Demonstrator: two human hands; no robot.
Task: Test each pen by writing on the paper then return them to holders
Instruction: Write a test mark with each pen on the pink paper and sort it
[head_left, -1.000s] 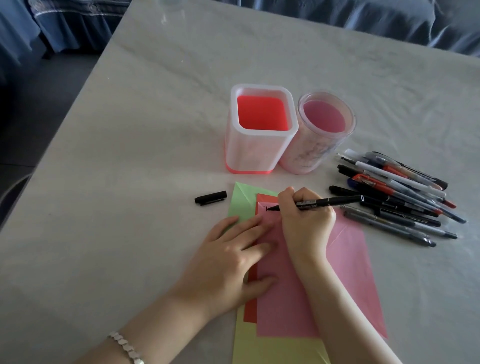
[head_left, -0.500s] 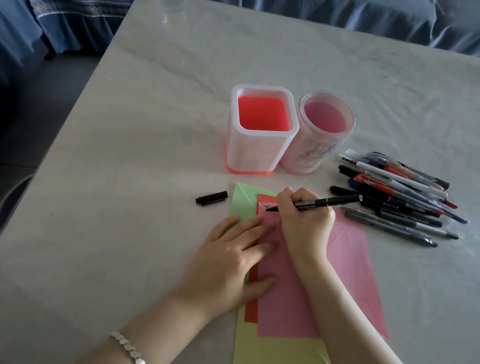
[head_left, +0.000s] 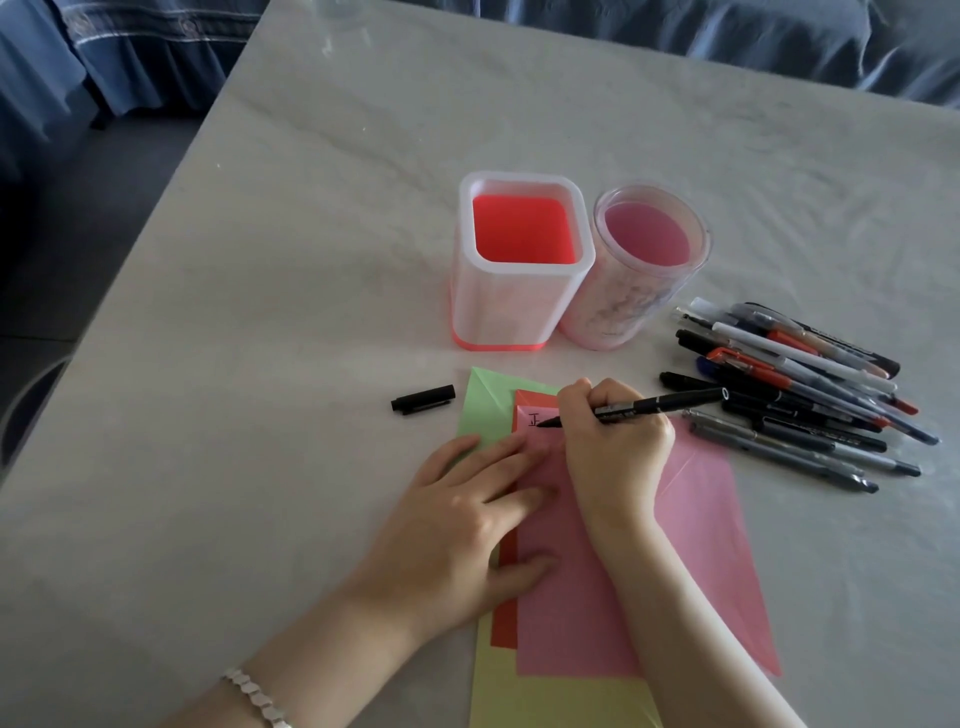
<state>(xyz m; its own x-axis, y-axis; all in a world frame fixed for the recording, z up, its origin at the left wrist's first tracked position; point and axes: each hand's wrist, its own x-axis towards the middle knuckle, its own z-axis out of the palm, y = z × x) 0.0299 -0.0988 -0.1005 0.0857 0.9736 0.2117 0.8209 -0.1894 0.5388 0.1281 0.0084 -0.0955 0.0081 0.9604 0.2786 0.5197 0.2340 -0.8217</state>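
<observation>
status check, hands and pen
Right hand grips pen, tip on pink paper. Left hand flat on it. Cap off, lying left; nothing in the way.

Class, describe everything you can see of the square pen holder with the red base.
The square, translucent white plastic pen holder stands upright on the pale table, empty and open-topped. It has rounded corners, a thick rim, a red-orange floor and base band. The round clear plastic holder stands close at its right; contact is unclear. Nothing else touches it.

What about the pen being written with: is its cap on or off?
Off. The black cap lies by itself on the table, while the pen's bare tip meets the pink paper.
</observation>
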